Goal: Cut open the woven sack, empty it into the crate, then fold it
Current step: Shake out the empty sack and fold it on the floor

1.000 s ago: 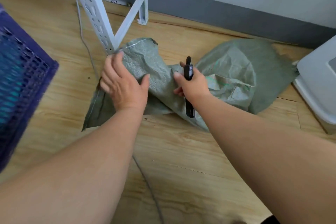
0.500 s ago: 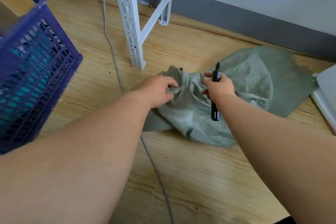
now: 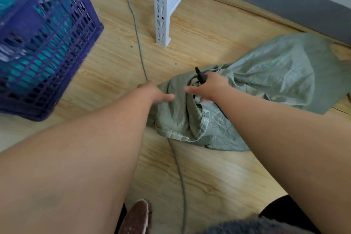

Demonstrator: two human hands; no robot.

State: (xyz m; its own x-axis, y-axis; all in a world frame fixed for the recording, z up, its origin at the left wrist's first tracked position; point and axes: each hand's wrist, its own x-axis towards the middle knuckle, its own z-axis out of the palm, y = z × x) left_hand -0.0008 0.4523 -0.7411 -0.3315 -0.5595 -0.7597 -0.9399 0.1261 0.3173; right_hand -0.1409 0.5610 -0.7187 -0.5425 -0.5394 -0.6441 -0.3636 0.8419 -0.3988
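Note:
A grey-green woven sack [image 3: 266, 81] lies flat and rumpled on the wooden floor, its near end bunched into folds. My left hand [image 3: 155, 92] grips the bunched left edge of the sack. My right hand [image 3: 210, 87] holds a black cutter [image 3: 201, 76], tip pointing away, and also clutches sack fabric under the fingers. The blue plastic crate [image 3: 47, 43] stands at the left with teal contents showing through its lattice wall.
A white slotted rack leg [image 3: 162, 5] with a diagonal brace stands behind the sack. A grey cable [image 3: 136, 30] runs across the floor, passing under the sack and toward me. A grey skirting runs along the far wall. A brown slipper [image 3: 136, 218] shows at the bottom.
Both hands have drawn the sack's near end toward me, bunching it tighter. The view has shifted right and down, so the crate and rack leg appear closer.

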